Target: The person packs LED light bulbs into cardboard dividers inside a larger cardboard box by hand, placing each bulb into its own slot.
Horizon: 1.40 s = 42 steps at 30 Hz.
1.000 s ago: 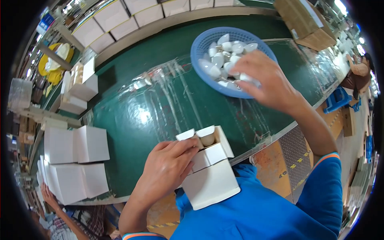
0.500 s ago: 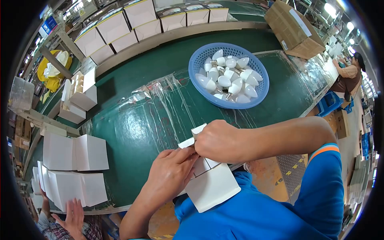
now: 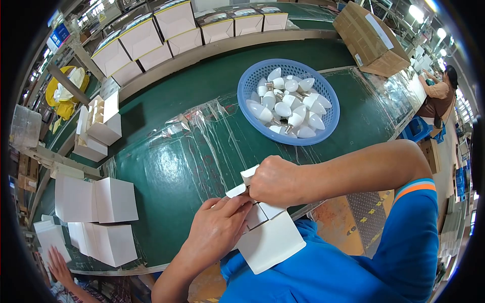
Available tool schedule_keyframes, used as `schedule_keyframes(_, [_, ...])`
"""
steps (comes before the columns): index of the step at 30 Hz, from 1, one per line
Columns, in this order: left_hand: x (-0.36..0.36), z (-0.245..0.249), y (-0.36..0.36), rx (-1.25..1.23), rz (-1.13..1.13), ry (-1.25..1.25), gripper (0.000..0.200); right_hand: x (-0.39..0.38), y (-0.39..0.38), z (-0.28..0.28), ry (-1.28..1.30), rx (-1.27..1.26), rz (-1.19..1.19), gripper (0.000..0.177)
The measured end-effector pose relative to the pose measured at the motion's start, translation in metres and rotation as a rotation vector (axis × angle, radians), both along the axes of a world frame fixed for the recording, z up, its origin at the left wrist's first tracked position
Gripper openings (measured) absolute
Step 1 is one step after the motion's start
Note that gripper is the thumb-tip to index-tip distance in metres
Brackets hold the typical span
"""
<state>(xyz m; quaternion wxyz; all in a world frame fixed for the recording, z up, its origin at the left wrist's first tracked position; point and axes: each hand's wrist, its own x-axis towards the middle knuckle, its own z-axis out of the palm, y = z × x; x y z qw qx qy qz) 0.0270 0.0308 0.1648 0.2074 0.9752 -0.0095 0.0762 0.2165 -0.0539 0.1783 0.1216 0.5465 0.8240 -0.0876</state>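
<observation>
An opened white box (image 3: 271,242) with inner dividers rests against my body at the near edge of the table, its large flap folded toward me. My left hand (image 3: 217,222) is closed on the left side of this box, fingertips at its compartments. Closed like a fist, my right hand (image 3: 273,181) presses over the far end of the same box, beside its small raised flaps. Whatever its fingers grip is hidden. Beyond my hands stands a blue plastic basket (image 3: 243,118) full of white light bulbs (image 3: 284,109).
Unfolded white boxes (image 3: 117,199) lie at the left, near a co-worker's hand (image 3: 60,267). Smaller white boxes (image 3: 106,129) with dividers stand farther back. A brown carton (image 3: 371,40) is at the back right, and cartons (image 3: 183,41) line the far shelf. Another person (image 3: 438,96) sits far right.
My two hands stay on the box, with only a slight shift. At the left, the co-worker's hand has moved left, away from the near unfolded box, and a white piece there has shifted.
</observation>
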Motion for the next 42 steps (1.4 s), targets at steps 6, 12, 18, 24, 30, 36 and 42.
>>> schedule_keyframes(6, [0.0,0.003,-0.001,-0.001,0.009,0.034,0.033,0.001,-0.003,0.0,0.057,0.013,0.073,0.012])
schedule_keyframes(12, [0.002,0.004,-0.001,-0.033,0.035,0.051,0.033,0.001,-0.01,0.013,0.108,0.072,0.033,0.01])
schedule_keyframes(18, [0.002,0.002,0.001,-0.029,0.015,0.024,0.034,0.018,-0.031,0.08,0.21,0.228,-0.12,0.011])
schedule_keyframes(24, [0.0,0.0,0.001,-0.074,0.033,-0.082,0.029,0.062,-0.019,0.051,0.285,0.731,-0.497,0.01])
schedule_keyframes(30, [-0.005,0.001,-0.002,0.048,0.049,-0.048,0.021,0.013,-0.027,0.026,0.459,0.511,0.02,0.009])
schedule_keyframes(36, [-0.008,0.011,-0.007,0.246,0.096,-0.055,0.021,-0.012,-0.022,-0.004,0.301,0.39,0.224,0.011])
schedule_keyframes(42, [-0.017,0.007,-0.007,0.088,0.1,-0.02,0.025,-0.014,-0.016,-0.006,0.185,0.419,0.241,0.016])
